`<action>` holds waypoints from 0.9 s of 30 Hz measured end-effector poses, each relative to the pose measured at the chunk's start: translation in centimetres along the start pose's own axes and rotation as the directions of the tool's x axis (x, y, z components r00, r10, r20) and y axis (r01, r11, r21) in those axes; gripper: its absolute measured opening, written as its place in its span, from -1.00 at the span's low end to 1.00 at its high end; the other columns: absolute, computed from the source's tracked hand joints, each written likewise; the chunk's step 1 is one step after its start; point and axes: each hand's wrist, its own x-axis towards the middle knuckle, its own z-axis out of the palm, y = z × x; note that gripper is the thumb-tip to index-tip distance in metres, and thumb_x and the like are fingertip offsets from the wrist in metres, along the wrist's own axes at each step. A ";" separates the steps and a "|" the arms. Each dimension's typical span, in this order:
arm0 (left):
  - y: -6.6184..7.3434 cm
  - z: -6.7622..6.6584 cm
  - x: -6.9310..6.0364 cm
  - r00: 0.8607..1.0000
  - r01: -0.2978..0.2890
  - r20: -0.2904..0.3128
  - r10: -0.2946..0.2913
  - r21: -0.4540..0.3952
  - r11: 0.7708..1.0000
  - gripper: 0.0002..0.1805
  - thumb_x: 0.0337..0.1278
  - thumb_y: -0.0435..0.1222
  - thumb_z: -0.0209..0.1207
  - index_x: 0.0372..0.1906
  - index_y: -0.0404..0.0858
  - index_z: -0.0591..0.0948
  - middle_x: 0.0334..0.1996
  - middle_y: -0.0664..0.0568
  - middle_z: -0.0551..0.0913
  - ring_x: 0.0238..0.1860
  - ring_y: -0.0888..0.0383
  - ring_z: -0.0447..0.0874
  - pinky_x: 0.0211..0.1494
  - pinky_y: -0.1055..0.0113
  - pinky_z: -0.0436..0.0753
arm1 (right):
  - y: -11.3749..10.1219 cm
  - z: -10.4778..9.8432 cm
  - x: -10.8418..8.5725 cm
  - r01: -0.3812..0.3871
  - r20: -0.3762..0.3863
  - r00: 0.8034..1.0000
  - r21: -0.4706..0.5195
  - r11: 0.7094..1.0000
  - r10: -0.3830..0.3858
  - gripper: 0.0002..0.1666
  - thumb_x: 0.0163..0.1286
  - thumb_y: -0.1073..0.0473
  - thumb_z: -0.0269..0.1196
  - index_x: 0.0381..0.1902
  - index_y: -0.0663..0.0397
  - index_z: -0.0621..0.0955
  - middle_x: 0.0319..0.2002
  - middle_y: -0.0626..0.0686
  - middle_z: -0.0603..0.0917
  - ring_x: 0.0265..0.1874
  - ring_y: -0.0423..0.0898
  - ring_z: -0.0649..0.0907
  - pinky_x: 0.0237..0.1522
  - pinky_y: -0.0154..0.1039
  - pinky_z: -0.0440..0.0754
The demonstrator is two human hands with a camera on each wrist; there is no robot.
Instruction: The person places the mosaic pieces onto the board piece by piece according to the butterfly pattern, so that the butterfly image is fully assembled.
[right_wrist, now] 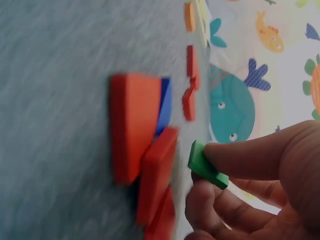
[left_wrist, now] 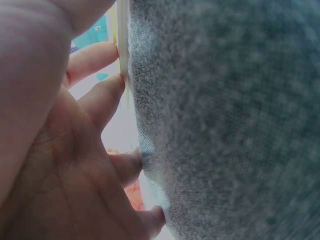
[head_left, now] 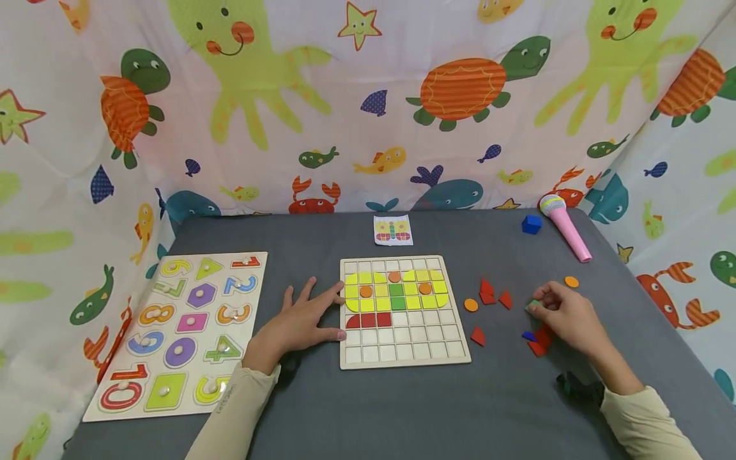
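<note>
Between thumb and fingertips, my right hand point(head_left: 566, 316) pinches a small green tile point(right_wrist: 206, 166), just above the table at the right. Below that hand lies a small pile of red tiles point(right_wrist: 132, 125) with a blue tile point(right_wrist: 165, 106) among them. My left hand point(head_left: 305, 319) rests on the table with fingers spread, its thumb and fingertips touching the left edge of a wooden grid board point(head_left: 431, 351). Yellow, orange, green and red tiles fill the upper rows and part of the row below, where red tiles point(head_left: 369, 320) sit at the left.
Loose red tiles point(head_left: 487, 292) and an orange disc point(head_left: 471, 305) lie right of the board. A picture card point(head_left: 393, 230) stands behind it. The number puzzle point(head_left: 186, 332) lies at left; a blue cube point(head_left: 531, 224) and pink toy microphone point(head_left: 566, 230) are at the back right.
</note>
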 end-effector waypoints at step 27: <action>0.3 -0.1 -0.2 1.000 0.010 -0.004 -0.010 -0.030 0.999 0.07 0.29 0.08 0.47 0.75 -0.04 0.17 0.52 0.09 0.49 0.72 -0.28 -0.34 0.57 -0.39 -0.49 | -8.2 5.2 2.6 0.152 0.083 0.978 0.352 0.924 -0.193 -0.78 0.56 0.34 0.31 0.10 0.28 0.67 -0.09 0.14 0.73 -0.27 0.03 0.70 -0.26 -0.26 0.68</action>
